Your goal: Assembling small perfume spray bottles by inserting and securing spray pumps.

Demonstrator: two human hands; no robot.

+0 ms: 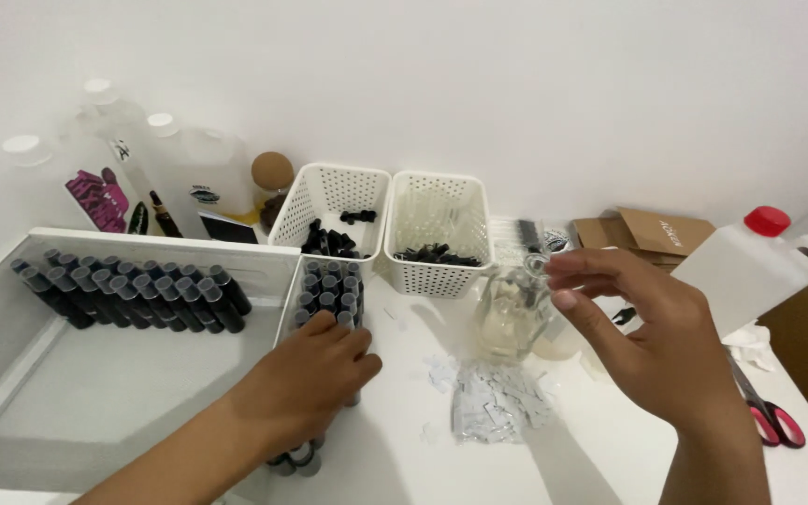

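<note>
small dark vials (329, 290), packed upright in a block at 7 o'clock of the glass jug (509, 318); light, stiff, smooth-sided, probably breakable, best pinched round the neck. left hand (306, 379) laid over the block's near end, fingers curled down onto the tops. right hand (652, 341) raised beside the jug, fingers loosely spread, fingertips seemingly pinching a small clear piece (537, 265).

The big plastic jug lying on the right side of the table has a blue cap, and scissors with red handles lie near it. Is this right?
Not quite. In the head view the jug has a red cap, not a blue one. The rest holds: the red-handled scissors lie near it on the table's right side.
</note>
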